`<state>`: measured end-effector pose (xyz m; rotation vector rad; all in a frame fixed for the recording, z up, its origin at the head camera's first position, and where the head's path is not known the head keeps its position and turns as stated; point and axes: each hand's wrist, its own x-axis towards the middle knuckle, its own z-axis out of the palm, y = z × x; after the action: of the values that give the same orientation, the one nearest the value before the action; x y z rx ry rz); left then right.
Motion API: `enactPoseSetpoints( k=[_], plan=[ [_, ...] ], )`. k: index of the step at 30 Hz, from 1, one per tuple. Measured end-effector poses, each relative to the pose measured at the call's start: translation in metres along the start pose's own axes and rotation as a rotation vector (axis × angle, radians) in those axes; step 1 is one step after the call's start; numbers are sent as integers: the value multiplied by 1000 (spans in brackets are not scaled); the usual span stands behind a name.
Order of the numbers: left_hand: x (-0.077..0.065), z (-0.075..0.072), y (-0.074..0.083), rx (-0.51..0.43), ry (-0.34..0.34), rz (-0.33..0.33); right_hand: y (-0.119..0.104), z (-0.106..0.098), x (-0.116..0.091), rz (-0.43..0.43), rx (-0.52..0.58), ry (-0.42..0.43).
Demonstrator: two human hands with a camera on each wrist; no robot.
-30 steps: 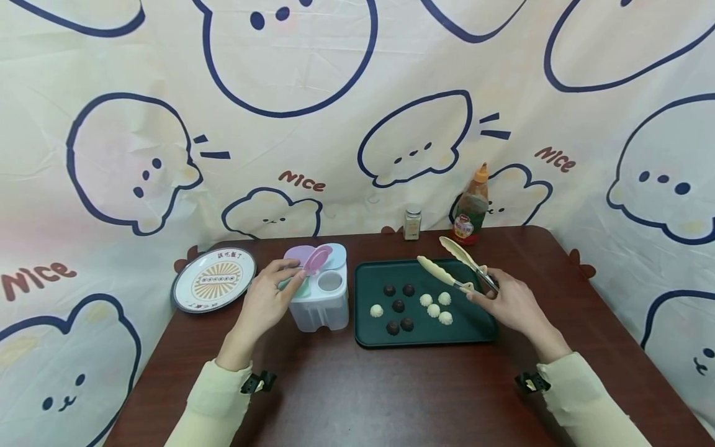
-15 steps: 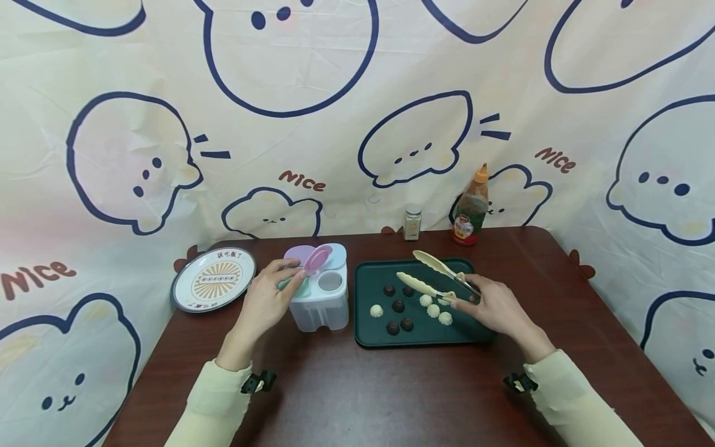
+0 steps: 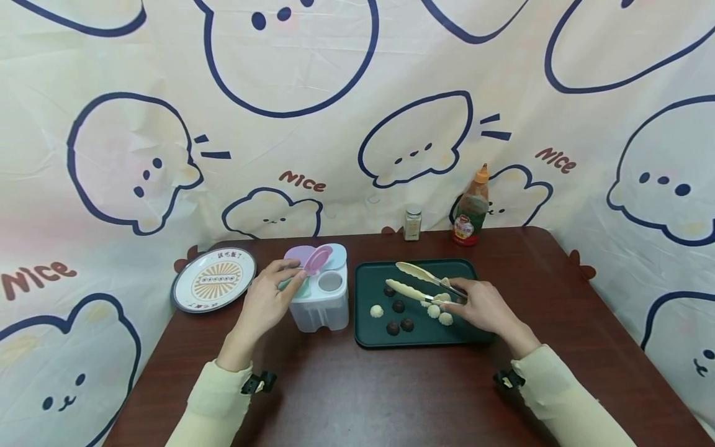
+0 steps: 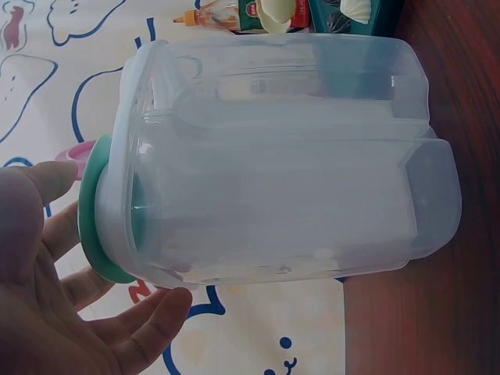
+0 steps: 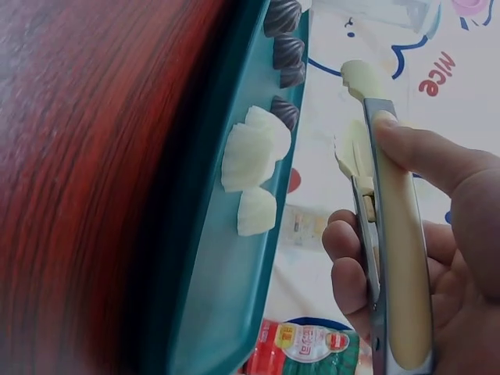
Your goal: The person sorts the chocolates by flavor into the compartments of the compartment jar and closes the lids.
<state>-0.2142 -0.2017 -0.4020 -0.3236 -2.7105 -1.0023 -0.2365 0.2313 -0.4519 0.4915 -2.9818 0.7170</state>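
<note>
In the head view, my left hand point(image 3: 272, 296) pinches the raised pink lid point(image 3: 317, 259) of a clear seasoning box point(image 3: 321, 313). An uncovered round opening point(image 3: 329, 281) shows in front of that lid; the box's green lid point(image 4: 95, 211) is down in the left wrist view. My right hand point(image 3: 487, 305) grips cream-tipped tongs point(image 3: 410, 290) with their jaws apart, above a dark green tray point(image 3: 368, 337). Beneath and around the tongs lie dark ridged balls point(image 3: 393, 328) and white ridged balls point(image 3: 445, 318), partly covered by the tongs. Nothing sits between the tips.
A white patterned plate point(image 3: 215, 280) lies left of the seasoning box. Behind the tray stand a small glass jar point(image 3: 412, 223) and a sauce bottle point(image 3: 471, 211) with an orange cap. A printed cloth hangs behind the brown table point(image 3: 357, 397).
My right hand has moved the tongs left and down over the tray, and their jaws have come closer together. My left hand and the pink lid have stayed put.
</note>
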Motion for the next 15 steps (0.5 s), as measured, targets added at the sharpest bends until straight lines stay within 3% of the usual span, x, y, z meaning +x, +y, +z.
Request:
enactPoseSetpoints(
  k=[15],
  plan=[
    [0,0,1,10,-3,-3,-8,7,13,3,-68,-72]
  ],
)
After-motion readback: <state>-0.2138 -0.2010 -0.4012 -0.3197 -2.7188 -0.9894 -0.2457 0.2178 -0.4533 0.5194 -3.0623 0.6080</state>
